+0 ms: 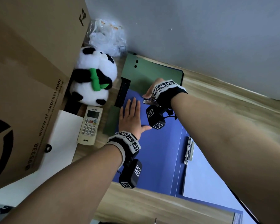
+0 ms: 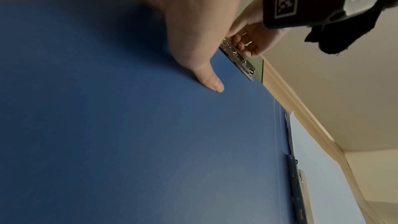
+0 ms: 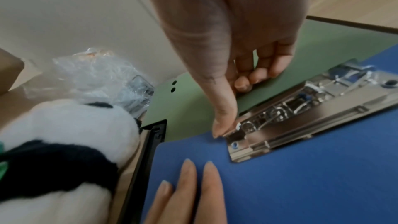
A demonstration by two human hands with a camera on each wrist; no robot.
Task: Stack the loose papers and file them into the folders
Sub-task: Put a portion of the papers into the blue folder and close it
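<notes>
An open blue folder (image 1: pixel 160 151) lies on the wooden table, overlapping a green folder (image 1: pixel 152 73) behind it. My left hand (image 1: pixel 131 117) presses flat on the blue folder's left flap, fingers straight and thumb spread. At that flap's top edge is a metal clip (image 1: pixel 149 101); my right hand (image 1: pixel 152 91) pinches it, thumb (image 3: pixel 224 122) at its end and fingers curled behind. In the right wrist view the clip (image 3: pixel 290 117) stands partly raised. White paper (image 1: pixel 205 175) lies in the folder's right half, under a second clip (image 1: pixel 189 151).
A large cardboard box (image 1: pixel 31 78) fills the left. A panda plush (image 1: pixel 94 78), a white remote (image 1: pixel 90 126), a crumpled plastic bag (image 1: pixel 107 36) and a white sheet (image 1: pixel 63 135) lie left of the folders. The wall (image 1: pixel 200 29) runs close behind.
</notes>
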